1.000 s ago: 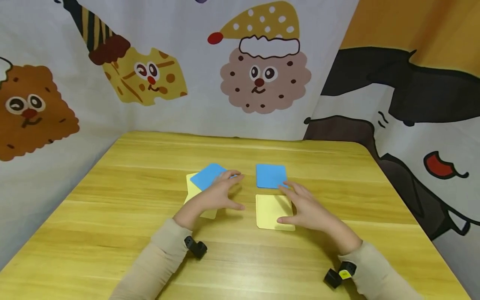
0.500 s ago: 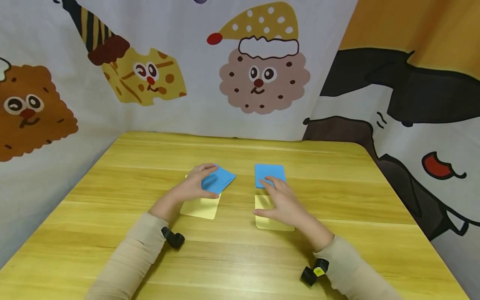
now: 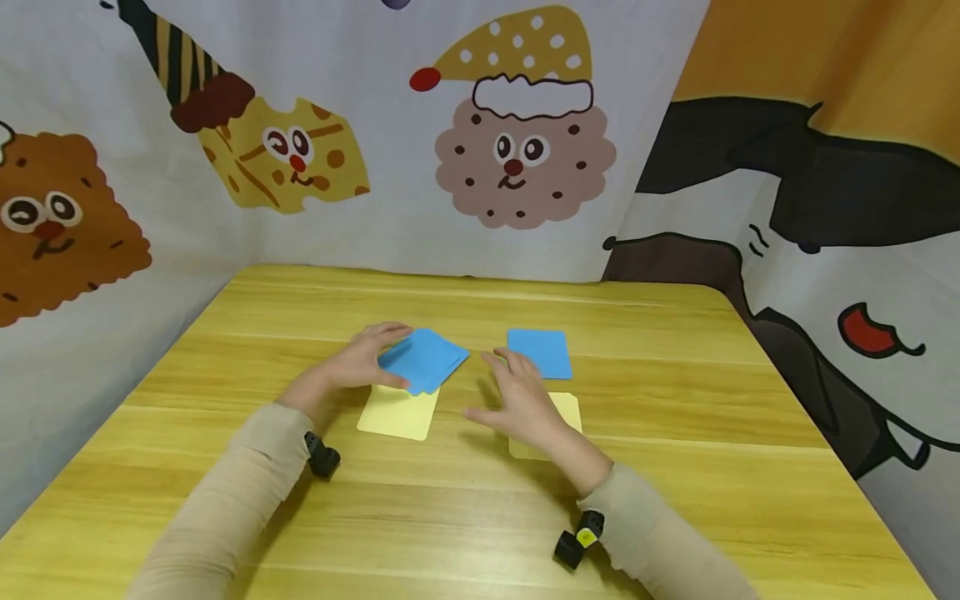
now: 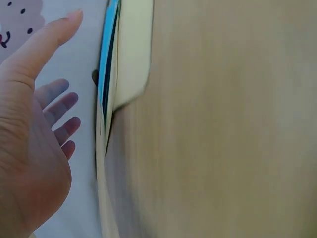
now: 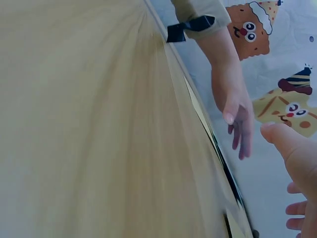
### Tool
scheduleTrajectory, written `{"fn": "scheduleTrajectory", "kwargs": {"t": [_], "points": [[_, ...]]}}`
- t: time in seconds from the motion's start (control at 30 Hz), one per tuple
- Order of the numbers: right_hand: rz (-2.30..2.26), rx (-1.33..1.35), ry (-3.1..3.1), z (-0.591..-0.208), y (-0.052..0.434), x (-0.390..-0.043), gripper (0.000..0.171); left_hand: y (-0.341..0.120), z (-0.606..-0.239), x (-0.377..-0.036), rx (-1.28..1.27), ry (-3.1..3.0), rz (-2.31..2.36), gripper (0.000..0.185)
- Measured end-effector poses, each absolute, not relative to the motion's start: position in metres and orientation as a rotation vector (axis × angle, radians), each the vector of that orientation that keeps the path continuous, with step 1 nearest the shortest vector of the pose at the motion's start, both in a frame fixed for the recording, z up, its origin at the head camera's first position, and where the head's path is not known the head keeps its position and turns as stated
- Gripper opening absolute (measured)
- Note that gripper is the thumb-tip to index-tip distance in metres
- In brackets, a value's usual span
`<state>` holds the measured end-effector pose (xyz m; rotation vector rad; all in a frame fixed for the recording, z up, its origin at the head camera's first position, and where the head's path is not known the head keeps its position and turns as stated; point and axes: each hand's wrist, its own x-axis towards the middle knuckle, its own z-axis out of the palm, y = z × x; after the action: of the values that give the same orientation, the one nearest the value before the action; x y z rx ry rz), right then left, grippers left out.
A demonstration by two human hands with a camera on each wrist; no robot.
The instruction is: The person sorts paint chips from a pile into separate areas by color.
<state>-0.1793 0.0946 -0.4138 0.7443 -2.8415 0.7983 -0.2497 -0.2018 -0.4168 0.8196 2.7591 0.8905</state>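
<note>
My left hand (image 3: 356, 358) hovers at the left edge of some overlapping blue square cards (image 3: 426, 358), its fingers loosely spread. Those blue cards lie turned at an angle, partly covering a yellow square card (image 3: 397, 414). Seen edge-on in the left wrist view, the blue layer (image 4: 105, 54) is above the yellow one (image 4: 133, 49), apart from the open palm (image 4: 29, 139). My right hand (image 3: 525, 404) is spread over the left part of another yellow card (image 3: 566, 408), holding nothing. Behind it lies a separate blue card (image 3: 545, 352), its lower left corner hidden by fingers.
The wooden table (image 3: 450, 517) carries both card groups near its middle. A cloth curtain (image 3: 405, 233) with cartoon prints hangs along the back and sides. Each sleeve cuff bears a small black camera, one on the left (image 3: 322, 456) and one on the right (image 3: 579, 540).
My left hand has drawn back leftward from over the blue cards, uncovering more of them. My right hand has moved left across the right-hand cards. The cards on the right stay in place.
</note>
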Motion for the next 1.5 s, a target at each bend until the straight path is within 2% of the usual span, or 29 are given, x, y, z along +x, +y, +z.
{"fn": "scheduleTrajectory", "kwargs": {"t": [0.47,0.73,1.5], "points": [[0.852,0.61,-2.864,-0.423,0.04,-0.189,0.087,-0.21,-0.418,-0.275,0.862,2.754,0.741,0.101],[0.791,0.519,-2.943,-0.432,0.018,-0.201,0.095,-0.204,-0.412,-0.279,0.876,2.687,0.698,0.101],[0.708,0.4,-3.05,-0.446,0.002,-0.216,0.105,-0.202,-0.42,-0.287,0.948,2.619,0.603,0.108]]}}
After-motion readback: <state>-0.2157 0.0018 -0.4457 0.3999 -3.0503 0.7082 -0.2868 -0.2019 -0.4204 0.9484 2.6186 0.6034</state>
